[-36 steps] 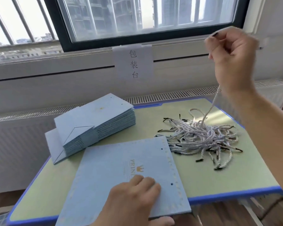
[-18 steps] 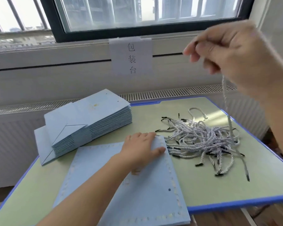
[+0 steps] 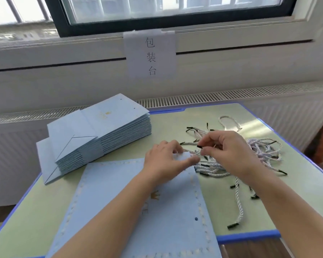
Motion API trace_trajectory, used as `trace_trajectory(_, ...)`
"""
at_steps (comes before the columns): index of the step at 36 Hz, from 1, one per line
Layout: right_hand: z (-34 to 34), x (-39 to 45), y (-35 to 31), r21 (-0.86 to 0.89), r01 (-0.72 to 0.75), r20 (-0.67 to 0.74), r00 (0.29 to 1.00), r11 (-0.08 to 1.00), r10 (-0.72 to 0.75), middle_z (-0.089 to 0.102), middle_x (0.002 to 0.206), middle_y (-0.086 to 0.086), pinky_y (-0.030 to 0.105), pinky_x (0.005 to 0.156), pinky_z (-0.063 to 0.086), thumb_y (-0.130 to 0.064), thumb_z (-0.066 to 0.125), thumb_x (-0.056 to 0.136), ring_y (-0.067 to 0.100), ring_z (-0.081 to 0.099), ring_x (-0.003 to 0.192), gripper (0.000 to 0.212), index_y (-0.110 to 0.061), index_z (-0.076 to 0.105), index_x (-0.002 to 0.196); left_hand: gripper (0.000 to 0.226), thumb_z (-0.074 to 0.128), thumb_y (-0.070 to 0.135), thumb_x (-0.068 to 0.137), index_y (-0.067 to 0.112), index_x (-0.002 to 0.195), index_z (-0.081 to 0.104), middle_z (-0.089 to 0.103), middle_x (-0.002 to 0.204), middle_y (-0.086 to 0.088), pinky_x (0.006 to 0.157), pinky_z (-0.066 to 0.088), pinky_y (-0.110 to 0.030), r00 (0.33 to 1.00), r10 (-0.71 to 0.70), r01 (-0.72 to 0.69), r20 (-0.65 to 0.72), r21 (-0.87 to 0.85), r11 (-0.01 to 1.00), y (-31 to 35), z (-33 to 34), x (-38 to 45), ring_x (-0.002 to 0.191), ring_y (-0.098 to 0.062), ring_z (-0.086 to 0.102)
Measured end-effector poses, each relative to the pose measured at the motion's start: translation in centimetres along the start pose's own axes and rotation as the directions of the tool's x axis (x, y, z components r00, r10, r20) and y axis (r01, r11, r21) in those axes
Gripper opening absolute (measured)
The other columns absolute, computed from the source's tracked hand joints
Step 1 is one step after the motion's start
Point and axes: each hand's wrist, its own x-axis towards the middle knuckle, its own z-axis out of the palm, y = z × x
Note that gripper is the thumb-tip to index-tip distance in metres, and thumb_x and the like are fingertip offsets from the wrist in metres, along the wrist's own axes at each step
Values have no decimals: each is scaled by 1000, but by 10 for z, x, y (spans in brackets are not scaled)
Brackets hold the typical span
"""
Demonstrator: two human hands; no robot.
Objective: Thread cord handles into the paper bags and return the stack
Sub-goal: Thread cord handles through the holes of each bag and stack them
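A flat light-blue paper bag (image 3: 119,205) lies in front of me on the green table. My left hand (image 3: 166,161) pinches the bag's far right corner. My right hand (image 3: 229,151) holds a white twisted cord (image 3: 240,203) by its black tip, right at that corner; the rest of the cord trails over the table toward the front edge. Behind and to the right lies a tangled pile of white cords (image 3: 259,151) with black tips. A stack of folded blue bags (image 3: 101,135) sits at the back left.
The table (image 3: 306,192) has a blue rim and stands against a white radiator cover under a window. A paper sign (image 3: 150,54) with printed characters hangs on the wall behind. A punched hole (image 3: 196,218) shows near the bag's right edge.
My right hand came down from high in the air to the bag's far corner, bringing the cord with it. My left hand slid from the bag's near part up to that corner.
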Motion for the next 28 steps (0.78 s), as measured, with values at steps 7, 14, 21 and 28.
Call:
trace_trajectory(7,5,-9,8,62,-56,-105,992,996,63,69,62,0,33,62,47,0,64,83,25,61,61,20,-19,64,75,47,52,63,60,33,96,45,47,101,9,92,32,-31,1000,16,-17,20,25,1000,10,12,-1,102,-15,42)
trace_trajectory(14,8,-22,2,-98,-14,-12,1000,995,13,68,63,-8,18,54,36,-5,64,83,6,48,48,20,-23,65,73,27,61,31,56,19,77,49,42,71,5,56,30,-23,1000,-6,15,16,-660,751,-2,-13,-4,60,-9,38)
trace_trajectory(21,21,-29,1,-159,2,-14,1000,987,-4,59,61,-15,16,56,35,-7,68,82,5,48,56,17,-23,69,76,19,51,10,57,24,67,59,57,83,1,62,37,-30,992,48,82,120,-871,485,-12,-20,-7,73,-21,47)
trace_trajectory(28,28,-27,-2,-142,-74,20,997,987,78,70,71,-8,25,66,46,-4,68,80,1,61,62,21,-24,66,74,26,50,6,48,14,71,41,55,88,1,63,35,-30,989,90,74,116,-924,376,-17,-23,-7,75,-18,45)
